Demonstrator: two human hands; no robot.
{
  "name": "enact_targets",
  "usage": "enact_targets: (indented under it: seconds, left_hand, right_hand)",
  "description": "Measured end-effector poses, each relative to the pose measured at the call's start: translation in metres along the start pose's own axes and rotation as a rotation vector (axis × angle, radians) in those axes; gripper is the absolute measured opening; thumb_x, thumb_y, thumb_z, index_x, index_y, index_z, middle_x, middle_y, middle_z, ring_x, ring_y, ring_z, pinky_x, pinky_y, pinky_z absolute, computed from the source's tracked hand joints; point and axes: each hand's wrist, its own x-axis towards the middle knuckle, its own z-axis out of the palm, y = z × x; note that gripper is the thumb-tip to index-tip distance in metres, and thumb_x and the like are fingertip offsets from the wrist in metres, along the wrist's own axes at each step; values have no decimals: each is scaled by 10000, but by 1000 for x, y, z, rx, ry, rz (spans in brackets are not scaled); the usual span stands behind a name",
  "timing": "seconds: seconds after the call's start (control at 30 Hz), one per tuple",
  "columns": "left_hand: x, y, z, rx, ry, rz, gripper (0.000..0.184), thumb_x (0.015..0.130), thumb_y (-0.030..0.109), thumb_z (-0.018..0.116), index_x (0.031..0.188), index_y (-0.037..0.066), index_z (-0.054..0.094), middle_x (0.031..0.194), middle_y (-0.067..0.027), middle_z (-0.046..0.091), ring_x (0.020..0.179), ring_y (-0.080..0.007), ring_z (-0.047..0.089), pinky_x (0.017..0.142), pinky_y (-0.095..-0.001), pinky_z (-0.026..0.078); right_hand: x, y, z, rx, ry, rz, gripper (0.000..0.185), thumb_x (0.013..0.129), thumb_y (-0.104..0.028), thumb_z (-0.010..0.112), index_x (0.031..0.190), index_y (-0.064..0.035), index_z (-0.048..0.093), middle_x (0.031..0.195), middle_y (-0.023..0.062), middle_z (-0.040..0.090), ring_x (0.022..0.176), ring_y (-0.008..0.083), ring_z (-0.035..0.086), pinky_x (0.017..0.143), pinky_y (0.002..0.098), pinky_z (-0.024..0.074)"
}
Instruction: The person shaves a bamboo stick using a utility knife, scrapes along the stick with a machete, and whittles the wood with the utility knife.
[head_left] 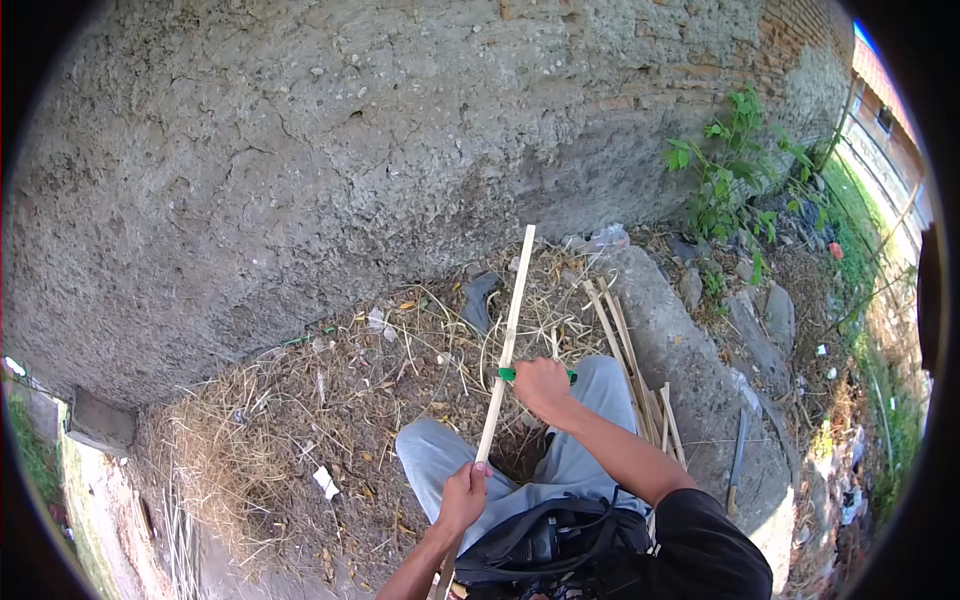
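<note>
A long pale bamboo strip (515, 300) slants up from my lap toward the wall. My left hand (464, 497) is closed around its lower part, with the thumb lying along the strip. Higher up, my right hand (541, 389) is closed on a green tool (507, 374) that lies across the strip and touches it. Green shows on both sides of the fist; its blade, if any, is hidden, so I cannot tell its exact kind. Below the left hand, the strip runs down beside my forearm.
More bamboo strips (612, 325) lean by my right knee against a concrete slab (665, 330). A knife-like tool (739, 455) lies on the slab. Shavings (235, 450) cover the ground at left. A rough wall (300, 170) rises ahead, with a leafy plant (725, 175) at right.
</note>
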Motion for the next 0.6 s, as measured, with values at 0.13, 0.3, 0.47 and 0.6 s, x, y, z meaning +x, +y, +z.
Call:
enact_targets:
  seconds: [0.13,0.3,0.47,0.6]
  left_hand:
    - [-15,-8,4,25,-31,32,344,1025,271,421,862,19,592,560,-66,521,499,-158,523,515,-348,434]
    - [-6,15,-12,29,31,50,344,1022,282,427,870,21,592,566,-79,545,487,-186,546,510,-358,445]
    - [-9,32,-10,39,48,101,332,1022,274,429,890,14,588,571,-69,542,490,-160,531,498,-348,433]
    - [-11,33,-9,33,7,77,334,1021,268,430,896,2,587,585,-73,553,519,-149,546,509,-337,441]
  right_hand:
    - [13,20,-24,-50,18,64,193,823,-158,546,805,-47,703,769,213,676,724,380,685,634,490,540]
    - [-10,-1,-31,-87,32,-38,164,790,-151,566,763,-54,696,739,196,672,703,367,682,628,487,537]
    - [-3,-2,-33,-40,85,-12,153,775,-142,566,728,-67,691,700,189,664,680,370,677,628,487,531]
    - [22,22,-4,-129,74,13,186,792,-198,596,752,-58,712,748,181,684,719,352,695,617,458,551]
